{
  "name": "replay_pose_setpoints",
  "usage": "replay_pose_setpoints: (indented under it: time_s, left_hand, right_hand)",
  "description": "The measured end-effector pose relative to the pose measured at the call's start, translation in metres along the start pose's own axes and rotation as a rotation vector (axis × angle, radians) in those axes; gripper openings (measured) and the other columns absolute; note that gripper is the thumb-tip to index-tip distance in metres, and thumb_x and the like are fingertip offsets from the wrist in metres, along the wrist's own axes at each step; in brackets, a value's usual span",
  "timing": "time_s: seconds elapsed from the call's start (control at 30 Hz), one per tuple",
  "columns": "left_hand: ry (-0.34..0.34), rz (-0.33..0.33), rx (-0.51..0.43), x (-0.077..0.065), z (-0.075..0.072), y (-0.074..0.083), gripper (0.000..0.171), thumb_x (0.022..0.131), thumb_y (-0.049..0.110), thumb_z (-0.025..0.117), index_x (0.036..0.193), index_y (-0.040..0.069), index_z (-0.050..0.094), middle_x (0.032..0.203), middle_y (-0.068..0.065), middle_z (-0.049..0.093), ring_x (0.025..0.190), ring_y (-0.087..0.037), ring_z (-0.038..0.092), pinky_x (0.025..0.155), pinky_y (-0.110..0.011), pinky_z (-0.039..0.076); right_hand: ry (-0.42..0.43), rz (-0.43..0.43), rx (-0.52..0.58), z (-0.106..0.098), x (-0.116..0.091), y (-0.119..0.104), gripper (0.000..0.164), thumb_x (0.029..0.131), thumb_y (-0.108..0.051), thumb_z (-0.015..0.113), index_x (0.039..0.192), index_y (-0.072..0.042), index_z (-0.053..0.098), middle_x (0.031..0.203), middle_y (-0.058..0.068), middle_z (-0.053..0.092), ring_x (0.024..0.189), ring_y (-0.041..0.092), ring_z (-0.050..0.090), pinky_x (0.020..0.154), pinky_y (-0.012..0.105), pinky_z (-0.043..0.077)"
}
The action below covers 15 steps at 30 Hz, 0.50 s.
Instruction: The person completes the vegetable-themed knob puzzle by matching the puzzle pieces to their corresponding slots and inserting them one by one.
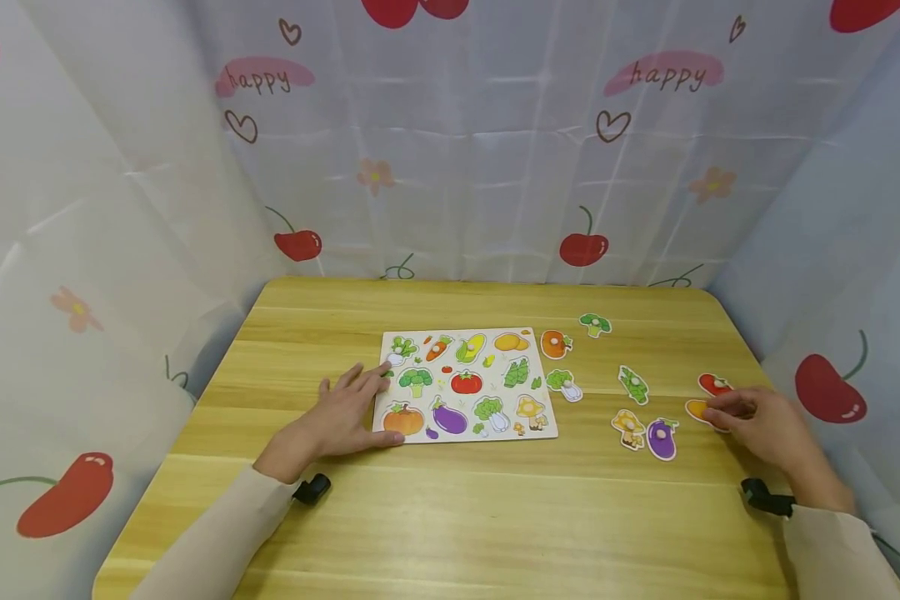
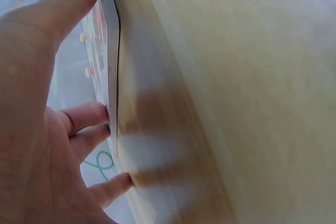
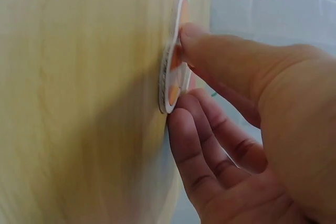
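Note:
A white vegetable puzzle board (image 1: 487, 377) lies in the middle of the wooden table (image 1: 450, 517). My left hand (image 1: 360, 400) rests flat on the board's left edge with straight fingers; the left wrist view shows the fingers (image 2: 84, 114) against the board's rim (image 2: 111, 51). At the right, my right hand (image 1: 720, 410) pinches a flat orange-yellow piece (image 1: 696, 409) that lies on the table. In the right wrist view the thumb (image 3: 220, 56) presses on the piece (image 3: 176, 85) and the fingertips meet its edge.
Loose pieces lie right of the board: a pumpkin (image 1: 553, 343), broccoli (image 1: 595, 324), a leafy vegetable (image 1: 564, 384), a green pod (image 1: 633, 385), a mushroom (image 1: 628, 428), an eggplant (image 1: 662, 439) and a red piece (image 1: 712, 384). Patterned curtains surround the table.

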<state>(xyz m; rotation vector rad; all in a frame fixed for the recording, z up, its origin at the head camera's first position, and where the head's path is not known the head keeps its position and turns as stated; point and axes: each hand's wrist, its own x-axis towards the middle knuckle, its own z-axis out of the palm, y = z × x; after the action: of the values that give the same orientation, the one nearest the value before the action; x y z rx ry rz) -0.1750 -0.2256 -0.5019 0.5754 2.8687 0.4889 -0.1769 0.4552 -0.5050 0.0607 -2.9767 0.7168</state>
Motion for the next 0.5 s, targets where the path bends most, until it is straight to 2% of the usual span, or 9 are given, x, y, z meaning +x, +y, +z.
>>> replay_pose_setpoints:
  time_s: [0.23, 0.33, 0.4, 0.5]
  left_hand:
    - [0.006, 0.003, 0.003, 0.0017, -0.0019, 0.0012, 0.105, 0.097, 0.080, 0.081, 0.169, 0.010, 0.055, 0.196, -0.005, 0.028, 0.178, -0.059, 0.025, 0.123, -0.103, 0.018]
    - [0.003, 0.002, 0.003, 0.0017, -0.0017, 0.0014, 0.105, 0.097, 0.080, 0.081, 0.169, 0.010, 0.055, 0.196, -0.005, 0.029, 0.178, -0.059, 0.025, 0.123, -0.103, 0.018]
    - [0.002, 0.002, 0.002, 0.0014, -0.0009, 0.0009, 0.105, 0.096, 0.081, 0.081, 0.169, 0.010, 0.055, 0.196, -0.005, 0.029, 0.177, -0.059, 0.025, 0.123, -0.103, 0.018]
    - [0.001, 0.000, 0.001, 0.0004, 0.0003, -0.0001, 0.105, 0.096, 0.082, 0.080, 0.170, 0.010, 0.055, 0.196, -0.005, 0.029, 0.178, -0.059, 0.025, 0.123, -0.103, 0.018]
  right_hand:
    - [0.073, -0.045, -0.021, 0.0043, 0.0005, -0.0031, 0.017, 0.099, -0.022, 0.096, 0.102, -0.006, 0.090, 0.095, 0.011, 0.082, 0.078, -0.011, 0.049, 0.067, 0.021, 0.046]
    - [0.086, -0.059, -0.013, 0.0049, 0.0003, -0.0050, 0.015, 0.098, -0.021, 0.097, 0.100, -0.007, 0.091, 0.097, 0.013, 0.082, 0.079, -0.011, 0.051, 0.067, 0.020, 0.045]
    - [0.089, -0.071, -0.032, 0.0055, 0.0008, -0.0061, 0.015, 0.098, -0.021, 0.097, 0.100, -0.008, 0.091, 0.100, 0.015, 0.081, 0.083, -0.003, 0.058, 0.069, 0.021, 0.045]
    - [0.083, -0.069, -0.052, 0.0067, 0.0026, -0.0100, 0.016, 0.099, -0.022, 0.096, 0.102, -0.007, 0.091, 0.106, 0.020, 0.082, 0.091, 0.018, 0.068, 0.074, 0.026, 0.047]
